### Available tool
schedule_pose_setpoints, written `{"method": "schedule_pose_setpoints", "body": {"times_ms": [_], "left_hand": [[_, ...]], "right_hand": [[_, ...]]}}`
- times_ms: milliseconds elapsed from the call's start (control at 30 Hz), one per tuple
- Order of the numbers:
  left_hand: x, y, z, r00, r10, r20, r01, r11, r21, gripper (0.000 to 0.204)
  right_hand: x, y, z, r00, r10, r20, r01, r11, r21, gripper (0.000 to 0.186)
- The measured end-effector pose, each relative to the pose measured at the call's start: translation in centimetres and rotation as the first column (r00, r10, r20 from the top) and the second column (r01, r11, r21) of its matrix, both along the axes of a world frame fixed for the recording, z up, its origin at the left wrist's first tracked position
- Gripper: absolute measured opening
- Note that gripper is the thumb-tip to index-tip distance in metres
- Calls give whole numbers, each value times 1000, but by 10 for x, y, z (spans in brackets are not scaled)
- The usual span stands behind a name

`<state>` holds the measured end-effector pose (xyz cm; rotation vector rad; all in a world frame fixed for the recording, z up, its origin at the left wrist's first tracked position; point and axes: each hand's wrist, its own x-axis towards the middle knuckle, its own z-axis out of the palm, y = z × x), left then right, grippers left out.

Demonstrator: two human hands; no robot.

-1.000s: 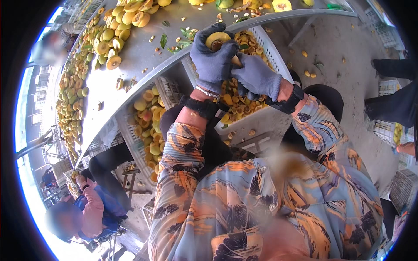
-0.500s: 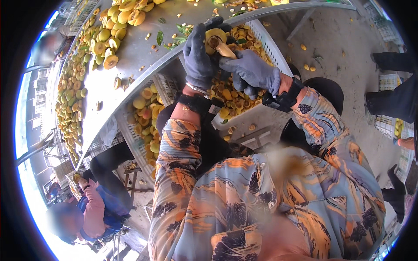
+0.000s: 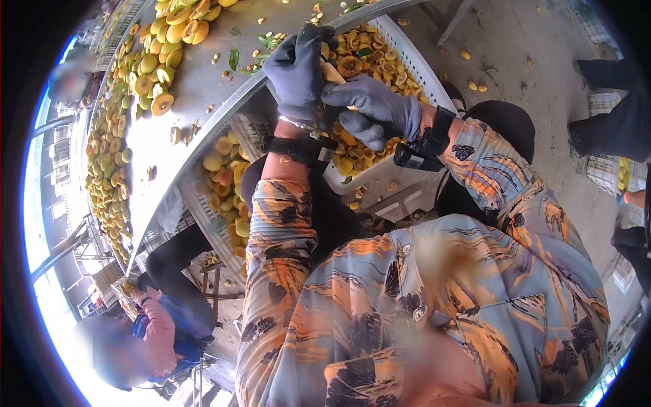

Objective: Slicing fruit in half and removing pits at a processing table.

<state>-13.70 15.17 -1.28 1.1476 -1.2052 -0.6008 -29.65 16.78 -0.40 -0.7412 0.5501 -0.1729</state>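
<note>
While the left hand (image 3: 296, 73) cups a fruit (image 3: 325, 51), the right hand (image 3: 381, 107), angled leftward, grips a tan tool (image 3: 331, 73).

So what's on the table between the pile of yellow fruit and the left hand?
Green leaves and small pale bits lie on the metal table between the fruit pile and left hand, as the head view shows.

Grey gloves (image 3: 376, 105), tan handle (image 3: 331, 72), yellow fruit halves (image 3: 349, 66), orange-and-blue patterned shirt (image 3: 359, 298)
</note>
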Motion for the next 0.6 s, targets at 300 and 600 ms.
{"method": "schedule_pose_setpoints", "body": {"times_ms": [300,600], "left_hand": [[-4,8,9,824,-336,-456,421,902,96,50],[-16,6,-4,958,-195,-210,216,973,84,40]], "right_hand": [[1,-3,21,918,-311,-246,191,891,-413,38],[-4,-2,23,940,-160,-300,71,955,-287,30]]}}
